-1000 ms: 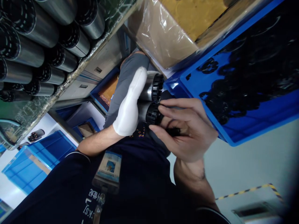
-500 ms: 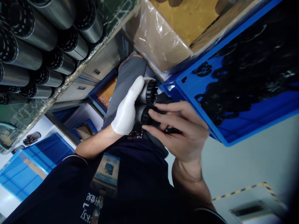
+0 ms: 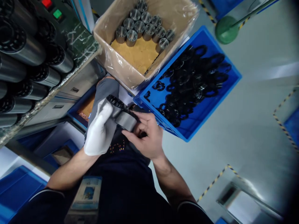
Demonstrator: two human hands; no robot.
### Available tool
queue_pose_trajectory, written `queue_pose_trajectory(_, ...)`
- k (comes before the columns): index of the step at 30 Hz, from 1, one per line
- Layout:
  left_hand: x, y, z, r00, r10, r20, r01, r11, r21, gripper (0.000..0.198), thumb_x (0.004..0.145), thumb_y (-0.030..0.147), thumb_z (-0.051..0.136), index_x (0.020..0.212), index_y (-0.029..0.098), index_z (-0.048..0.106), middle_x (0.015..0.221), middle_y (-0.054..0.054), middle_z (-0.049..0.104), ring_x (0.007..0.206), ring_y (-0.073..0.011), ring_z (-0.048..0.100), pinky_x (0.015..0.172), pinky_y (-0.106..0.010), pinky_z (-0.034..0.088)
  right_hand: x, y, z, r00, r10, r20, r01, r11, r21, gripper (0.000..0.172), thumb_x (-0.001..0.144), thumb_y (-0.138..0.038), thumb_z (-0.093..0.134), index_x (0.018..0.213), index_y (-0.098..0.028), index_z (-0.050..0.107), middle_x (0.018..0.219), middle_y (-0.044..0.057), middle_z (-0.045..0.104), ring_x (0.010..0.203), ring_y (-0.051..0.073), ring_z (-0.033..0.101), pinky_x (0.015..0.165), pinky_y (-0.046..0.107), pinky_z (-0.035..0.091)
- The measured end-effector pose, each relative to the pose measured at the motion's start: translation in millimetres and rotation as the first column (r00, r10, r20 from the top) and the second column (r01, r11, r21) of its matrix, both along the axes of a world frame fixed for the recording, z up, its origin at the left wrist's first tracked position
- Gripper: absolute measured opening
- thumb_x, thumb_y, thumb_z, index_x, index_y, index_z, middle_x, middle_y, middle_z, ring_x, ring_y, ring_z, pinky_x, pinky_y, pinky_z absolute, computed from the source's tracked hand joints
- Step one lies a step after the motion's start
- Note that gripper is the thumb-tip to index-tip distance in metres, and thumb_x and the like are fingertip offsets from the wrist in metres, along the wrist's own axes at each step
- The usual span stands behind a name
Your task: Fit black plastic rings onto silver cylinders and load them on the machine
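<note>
My left hand (image 3: 99, 130), in a white glove, is wrapped round metal cylinders (image 3: 123, 117) with black toothed end rings, held in front of my lap. My bare right hand (image 3: 146, 134) is closed on the near end of the same cylinders, with a small black part pinched in its fingers. Just beyond my hands stands a blue crate (image 3: 205, 102) full of black rings (image 3: 191, 84). Behind it is a cardboard box (image 3: 121, 68) lined with plastic, holding several short metal cylinders (image 3: 143, 23) standing on end.
At the left a green-topped bench (image 3: 77, 43) carries a stack of finished metal cylinders with black ends (image 3: 23, 68). Blue crates (image 3: 14, 193) sit low at the left. A badge (image 3: 87, 193) hangs on my chest. Grey floor with yellow-black tape (image 3: 215, 183) lies at the right.
The view has swung, so the whole cardboard box and crate now show. My hands have shifted left and lower in the picture, still on the cylinders, which now lie more side-on.
</note>
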State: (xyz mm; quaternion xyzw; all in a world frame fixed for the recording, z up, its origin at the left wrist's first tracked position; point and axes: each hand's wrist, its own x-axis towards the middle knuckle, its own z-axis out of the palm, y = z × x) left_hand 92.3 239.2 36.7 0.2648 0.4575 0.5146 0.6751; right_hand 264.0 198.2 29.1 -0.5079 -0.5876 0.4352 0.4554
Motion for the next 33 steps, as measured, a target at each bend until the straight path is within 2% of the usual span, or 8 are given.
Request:
queue_pose_trajectory(4, -6.1, 1.9, -5.8, 0.992, 0.041, 0.12, -0.047, 0.998, 0.048, 0.05, 0.087, 0.055, 0.099, 0.121, 0.036, 0.068, 0.132, 0.002, 0.08, 0.126, -0.024, 0.078, 0.113, -0.043, 0.064, 20.7, 6.6, 21.8, 0.938, 0.247, -0.243, -0.296, 0.935, -0.194, 0.051, 0.096, -0.028, 0.094, 0.141, -0.028, 0.069, 0.091, -0.004, 0.083, 0.045, 0.009, 0.062, 0.041, 0.02, 0.043)
queue_pose_trajectory(7, 3.1, 4.4, -9.7, 0.986, 0.025, 0.167, -0.034, 0.998, 0.05, 0.07, 0.094, 0.099, 0.059, 0.111, 0.031, 0.068, 0.122, -0.007, 0.08, 0.137, -0.0349, 0.073, 0.111, -0.055, 0.066, 13.2, 9.2, 33.4, 0.94, 0.304, -0.156, -0.334, 0.914, -0.231, 0.044, 0.093, -0.03, 0.098, 0.129, -0.024, 0.074, 0.059, -0.012, 0.064, 0.042, 0.009, 0.055, 0.044, 0.021, 0.041)
queue_pose_trajectory(12, 18.4, -6.3, -23.5, 0.969, -0.068, 0.236, 0.142, 0.939, -0.313, 0.087, 0.1, 0.103, 0.03, 0.109, 0.025, 0.067, 0.106, -0.012, 0.08, 0.118, -0.0364, 0.081, 0.091, -0.053, 0.071, -9.0, 7.5, 29.7, 0.993, -0.114, -0.001, 0.114, 0.989, -0.092, 0.037, 0.092, -0.029, 0.097, 0.123, -0.027, 0.078, 0.108, -0.001, 0.078, 0.048, 0.003, 0.052, 0.044, 0.022, 0.042)
queue_pose_trajectory(15, 24.4, -25.8, -34.5, 0.95, -0.121, 0.288, 0.228, 0.897, -0.377, 0.075, 0.099, 0.094, 0.057, 0.127, 0.025, 0.064, 0.107, -0.01, 0.081, 0.099, -0.0315, 0.084, 0.08, -0.046, 0.07, -12.8, 13.8, 21.1, 0.945, -0.31, -0.103, 0.314, 0.949, 0.026, 0.015, 0.108, -0.042, 0.077, 0.118, -0.032, 0.072, 0.101, -0.001, 0.069, 0.045, 0.005, 0.045, 0.036, 0.024, 0.032)
queue_pose_trajectory(18, 32.4, -44.4, -36.3, 0.976, -0.168, 0.135, 0.182, 0.978, -0.102, 0.085, 0.076, 0.07, 0.101, 0.134, 0.029, 0.054, 0.11, -0.003, 0.08, 0.097, -0.0258, 0.082, 0.091, -0.043, 0.068, -16.4, 24.0, 15.9, 0.91, -0.401, -0.103, 0.405, 0.914, 0.023, 0.022, 0.117, -0.051, 0.058, 0.106, -0.032, 0.058, 0.091, -0.001, 0.06, 0.045, 0.01, 0.036, 0.036, 0.027, 0.03)
queue_pose_trajectory(22, 37.3, -50.3, -30.9, 0.986, -0.045, -0.159, 0.088, 0.959, 0.27, 0.08, 0.071, 0.047, 0.109, 0.128, 0.029, 0.055, 0.11, -0.001, 0.074, 0.09, -0.0199, 0.077, 0.09, -0.039, 0.064, -19.2, 26.8, 15.4, 0.935, -0.317, -0.157, 0.318, 0.948, -0.018, 0.023, 0.117, -0.05, 0.058, 0.104, -0.032, 0.055, 0.088, -0.001, 0.059, 0.053, 0.013, 0.048, 0.046, 0.028, 0.046)
queue_pose_trajectory(28, 18.3, -33.2, -36.4, 0.969, 0.089, -0.232, -0.04, 0.977, 0.211, 0.055, 0.084, 0.054, 0.099, 0.116, 0.027, 0.064, 0.11, -0.001, 0.068, 0.106, -0.0206, 0.072, 0.11, -0.045, 0.059, 8.5, 9.7, 15.7, 0.998, 0.019, -0.055, -0.018, 1.0, 0.015, 0.018, 0.113, -0.046, 0.071, 0.118, -0.031, 0.079, 0.125, 0.007, 0.079, 0.124, 0.029, 0.076, 0.105, 0.048, 0.065)
queue_pose_trajectory(33, 8.6, -29.6, -28.3, 0.997, -0.022, -0.072, 0.027, 0.997, 0.077, 0.065, 0.078, 0.066, 0.1, 0.118, 0.025, 0.067, 0.113, -0.003, 0.07, 0.111, -0.0241, 0.075, 0.109, -0.046, 0.064, 22.1, -1.5, 23.9, 0.985, 0.08, -0.15, -0.079, 0.997, 0.011, 0.011, 0.102, -0.031, 0.086, 0.11, -0.033, 0.079, 0.142, 0.004, 0.079, 0.135, 0.033, 0.075, 0.114, 0.054, 0.066)
